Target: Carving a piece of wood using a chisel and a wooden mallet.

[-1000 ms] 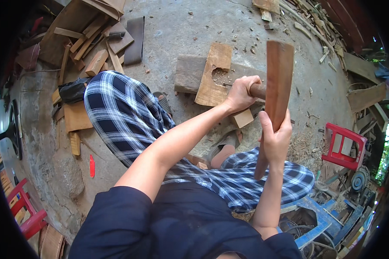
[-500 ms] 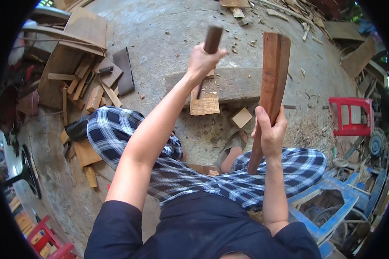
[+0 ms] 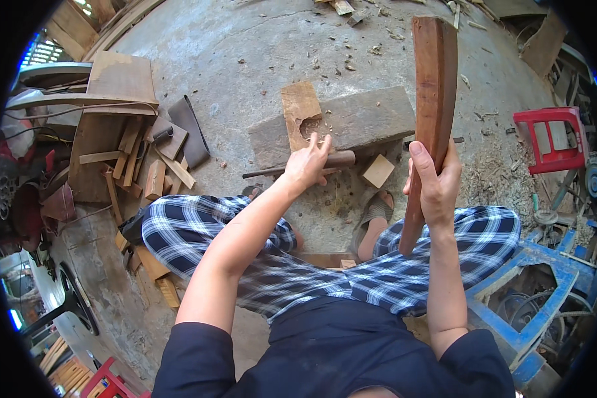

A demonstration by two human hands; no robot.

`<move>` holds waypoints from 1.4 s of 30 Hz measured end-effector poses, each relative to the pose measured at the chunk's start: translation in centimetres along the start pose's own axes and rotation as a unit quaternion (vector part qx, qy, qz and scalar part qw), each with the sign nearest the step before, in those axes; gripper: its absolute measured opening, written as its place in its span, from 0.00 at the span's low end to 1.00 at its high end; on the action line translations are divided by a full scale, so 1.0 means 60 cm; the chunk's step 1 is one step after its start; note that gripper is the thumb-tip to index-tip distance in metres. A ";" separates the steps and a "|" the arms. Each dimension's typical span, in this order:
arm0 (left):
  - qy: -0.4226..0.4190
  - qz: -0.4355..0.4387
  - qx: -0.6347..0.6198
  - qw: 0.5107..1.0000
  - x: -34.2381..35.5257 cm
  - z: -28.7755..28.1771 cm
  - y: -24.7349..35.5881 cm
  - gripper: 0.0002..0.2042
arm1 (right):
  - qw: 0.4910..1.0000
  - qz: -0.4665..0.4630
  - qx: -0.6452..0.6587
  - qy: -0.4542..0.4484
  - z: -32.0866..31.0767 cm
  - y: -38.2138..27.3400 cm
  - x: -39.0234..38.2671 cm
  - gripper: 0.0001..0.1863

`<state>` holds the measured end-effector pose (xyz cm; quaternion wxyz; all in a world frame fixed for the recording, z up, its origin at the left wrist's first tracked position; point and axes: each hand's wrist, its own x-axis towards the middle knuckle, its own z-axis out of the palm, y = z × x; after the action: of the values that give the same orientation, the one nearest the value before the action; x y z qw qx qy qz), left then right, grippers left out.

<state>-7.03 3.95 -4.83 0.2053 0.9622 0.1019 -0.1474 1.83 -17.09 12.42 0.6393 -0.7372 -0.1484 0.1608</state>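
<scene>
My left hand is closed around a chisel with a dark round handle and a thin dark blade pointing left. Its front fingers reach out to a pale wooden piece, at the edge of a rounded hollow with chips in it. That piece lies across a thick grey plank on the floor, its far end jutting past the plank. My right hand grips the narrow lower part of a long reddish-brown wooden bar, held upright and wider at the top.
A small wood block lies by my sandalled foot. Wood offcuts and boards are heaped on the left. To the right are a red plastic stool, wood shavings and a blue metal frame.
My left hand has lowered the chisel from upright to nearly flat, blade leftward. The pale wooden piece sits farther away across the plank. My right hand still holds the bar upright.
</scene>
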 end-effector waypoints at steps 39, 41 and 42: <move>0.270 0.075 -0.544 0.791 0.089 -0.182 0.061 0.19 | 0.997 -0.071 -0.034 0.008 -0.017 -0.014 -0.030 0.24; 0.295 0.087 -0.563 0.767 0.091 -0.176 0.051 0.20 | 0.997 -0.062 -0.038 -0.003 -0.007 -0.014 -0.031 0.24; 0.308 0.070 -0.564 0.763 0.090 -0.172 0.045 0.20 | 0.998 -0.057 -0.025 -0.015 -0.003 -0.013 -0.032 0.24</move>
<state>1.20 6.63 3.39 0.6779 0.6713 0.1571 0.2553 0.17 -17.95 13.32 0.6265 -0.7408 -0.2035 0.1318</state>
